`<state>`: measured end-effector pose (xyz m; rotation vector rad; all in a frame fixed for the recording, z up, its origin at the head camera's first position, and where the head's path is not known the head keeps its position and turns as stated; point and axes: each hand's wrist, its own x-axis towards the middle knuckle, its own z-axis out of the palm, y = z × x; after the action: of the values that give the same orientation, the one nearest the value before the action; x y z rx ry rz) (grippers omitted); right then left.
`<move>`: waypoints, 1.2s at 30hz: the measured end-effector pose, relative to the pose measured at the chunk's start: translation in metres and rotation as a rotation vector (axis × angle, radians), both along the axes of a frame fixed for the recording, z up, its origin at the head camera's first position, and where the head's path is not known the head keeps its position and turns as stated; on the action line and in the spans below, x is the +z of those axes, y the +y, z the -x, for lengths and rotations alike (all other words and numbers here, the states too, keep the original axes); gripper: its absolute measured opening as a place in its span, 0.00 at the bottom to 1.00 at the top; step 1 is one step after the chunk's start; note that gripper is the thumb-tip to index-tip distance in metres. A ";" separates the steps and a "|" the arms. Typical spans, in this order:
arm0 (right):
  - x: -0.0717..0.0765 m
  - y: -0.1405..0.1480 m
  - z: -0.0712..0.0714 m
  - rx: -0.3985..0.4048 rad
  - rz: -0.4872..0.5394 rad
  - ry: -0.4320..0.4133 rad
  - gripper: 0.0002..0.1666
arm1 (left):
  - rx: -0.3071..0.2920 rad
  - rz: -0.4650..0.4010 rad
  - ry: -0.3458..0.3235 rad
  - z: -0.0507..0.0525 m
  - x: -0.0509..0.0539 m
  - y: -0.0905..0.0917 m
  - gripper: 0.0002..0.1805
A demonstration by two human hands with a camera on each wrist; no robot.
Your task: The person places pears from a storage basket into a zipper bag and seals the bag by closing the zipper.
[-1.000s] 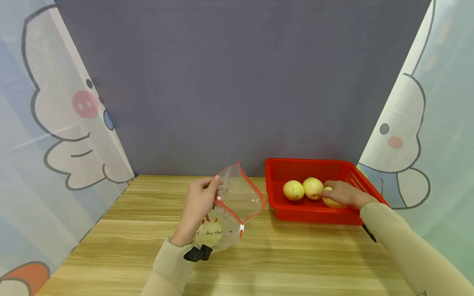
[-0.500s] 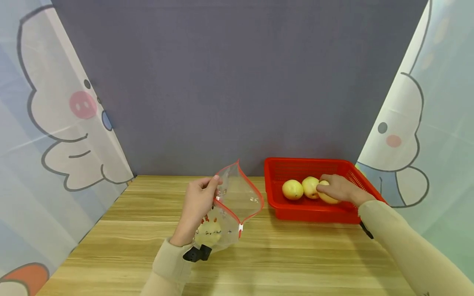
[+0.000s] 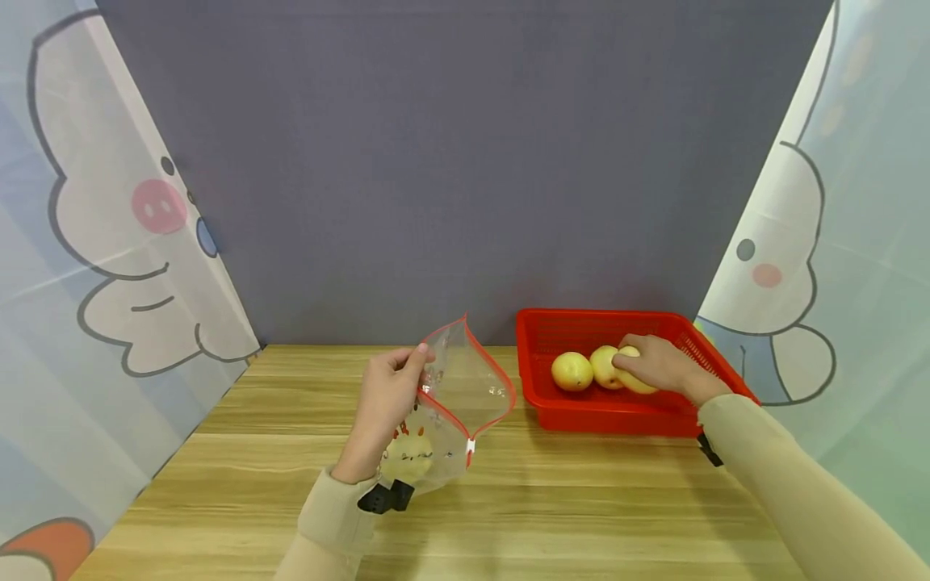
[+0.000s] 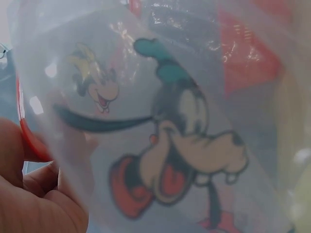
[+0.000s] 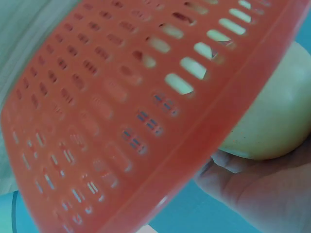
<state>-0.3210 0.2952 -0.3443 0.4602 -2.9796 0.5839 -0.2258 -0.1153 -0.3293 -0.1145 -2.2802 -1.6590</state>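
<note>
My left hand [image 3: 391, 397] pinches the edge of a clear zip bag [image 3: 468, 383] with a red zip strip, its mouth spread wide. Cartoon characters are printed on the bag, large in the left wrist view. Through its lower part shows a yellow round shape [image 3: 408, 460], seemingly a fruit. At the right, my right hand [image 3: 659, 363] grips a yellow apple [image 3: 638, 382] inside the red plastic basket [image 3: 610, 421]. Two more yellow apples, one at the left [image 3: 571, 372] and one beside the held apple [image 3: 603, 368], lie there.
The basket's slotted wall [image 5: 97, 111] stands close to my right wrist. Both lie on a wood-grain table [image 3: 240, 476]. A grey panel [image 3: 465, 161] rises behind it, with cartoon-print curtains [image 3: 770, 258] at both sides.
My right hand has drawn the apple slightly up and left inside the basket, nearer the other two. My left hand and the bag have stayed nearly still.
</note>
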 end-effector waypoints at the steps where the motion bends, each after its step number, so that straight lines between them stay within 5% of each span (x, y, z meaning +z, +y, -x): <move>1: 0.001 -0.001 0.000 -0.002 0.004 0.000 0.21 | 0.000 -0.001 0.000 0.000 0.000 0.000 0.18; 18: 0.008 -0.016 -0.014 -0.021 0.037 0.084 0.24 | 0.004 0.008 0.002 0.000 0.001 -0.002 0.19; 36: 0.016 -0.040 -0.033 -0.017 0.150 0.148 0.15 | -0.001 -0.002 -0.007 0.000 0.001 -0.002 0.19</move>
<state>-0.2883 0.2553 -0.3284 0.4437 -2.7731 0.7317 -0.2258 -0.1169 -0.3285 -0.1093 -2.2839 -1.6640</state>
